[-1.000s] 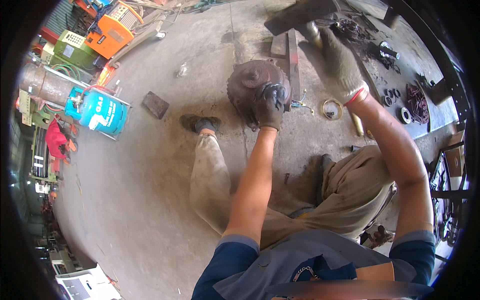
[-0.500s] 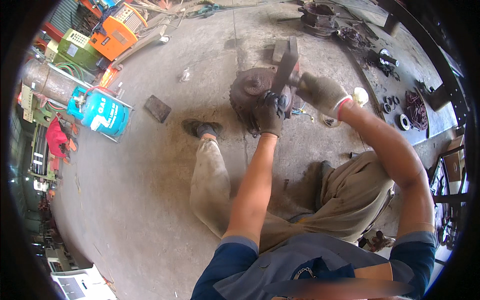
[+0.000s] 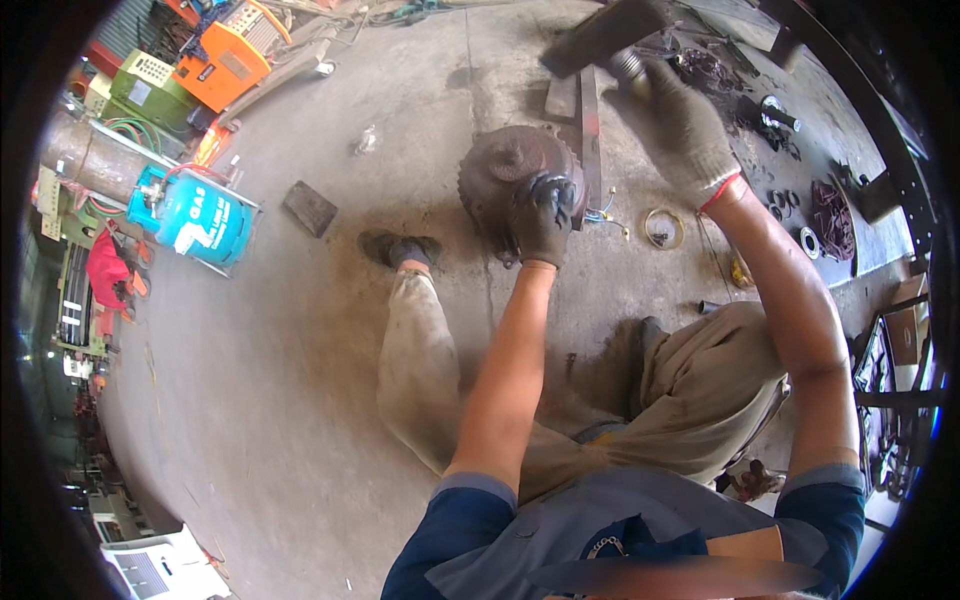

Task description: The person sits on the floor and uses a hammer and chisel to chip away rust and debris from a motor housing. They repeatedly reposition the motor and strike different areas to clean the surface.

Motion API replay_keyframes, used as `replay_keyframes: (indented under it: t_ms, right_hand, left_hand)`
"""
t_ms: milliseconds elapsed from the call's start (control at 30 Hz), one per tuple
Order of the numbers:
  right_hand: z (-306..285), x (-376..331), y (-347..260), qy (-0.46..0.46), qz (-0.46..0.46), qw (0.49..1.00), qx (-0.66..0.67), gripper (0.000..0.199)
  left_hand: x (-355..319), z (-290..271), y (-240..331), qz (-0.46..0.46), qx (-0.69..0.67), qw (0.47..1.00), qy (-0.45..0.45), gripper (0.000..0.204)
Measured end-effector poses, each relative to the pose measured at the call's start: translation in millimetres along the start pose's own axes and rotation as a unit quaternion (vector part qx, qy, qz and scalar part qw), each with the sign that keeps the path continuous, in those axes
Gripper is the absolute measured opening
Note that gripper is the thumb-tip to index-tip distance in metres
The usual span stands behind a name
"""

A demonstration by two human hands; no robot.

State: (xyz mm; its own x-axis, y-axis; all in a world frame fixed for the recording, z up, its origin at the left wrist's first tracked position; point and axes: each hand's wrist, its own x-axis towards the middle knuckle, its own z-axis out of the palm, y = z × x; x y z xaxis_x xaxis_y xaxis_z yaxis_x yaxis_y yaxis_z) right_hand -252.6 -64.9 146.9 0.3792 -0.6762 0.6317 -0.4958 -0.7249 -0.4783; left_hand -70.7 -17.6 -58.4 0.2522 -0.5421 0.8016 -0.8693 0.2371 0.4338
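A rusty round gear housing (image 3: pixel 505 172) with a toothed edge sits on the concrete floor in front of me. My left hand (image 3: pixel 545 215), in a dark glove, grips its right side. My right hand (image 3: pixel 685 125), in a grey glove with a red cuff, is raised above and to the right, shut on the handle of a heavy hammer (image 3: pixel 605 35) whose dark head points up-left. A flat steel bar (image 3: pixel 590 130) lies just behind the housing.
A blue gas cylinder (image 3: pixel 195 215) lies at left, with an orange welding machine (image 3: pixel 225 60) and a green one behind it. A dark metal plate (image 3: pixel 309 208) lies on the floor. Rings, bearings and small parts (image 3: pixel 800 215) are scattered at right, beside a brass ring (image 3: pixel 662 226).
The hammer was raised, came down onto the housing half a second ago, and is now lifted high again. My left hand has stayed on the housing.
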Motion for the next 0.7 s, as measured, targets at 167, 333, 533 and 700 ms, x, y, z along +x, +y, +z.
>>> replay_keyframes:
  t_ms: [167, 333, 533, 700]
  right_hand:
    - [5.1, -6.1, -9.2, -0.272, -0.006, 0.941, -0.202, 0.043]
    - [-1.1, 6.5, -18.3, -0.034, -0.044, 0.997, -0.055, 0.036]
    - [2.8, 1.4, -28.8, -0.325, 0.050, 0.912, -0.246, 0.034]
    - [2.8, 0.6, -10.3, -0.015, -0.036, 0.993, -0.109, 0.034]
  left_hand:
    - [-3.6, 3.5, -5.3, -0.014, 0.012, 0.999, -0.030, 0.014]
    - [-7.3, 4.1, -8.6, 0.005, 0.019, 1.000, -0.003, 0.016]
    - [-6.5, 2.8, -7.1, -0.012, 0.007, 0.999, -0.047, 0.016]
    - [-5.6, 0.6, -5.6, -0.028, -0.003, 0.999, -0.032, 0.016]
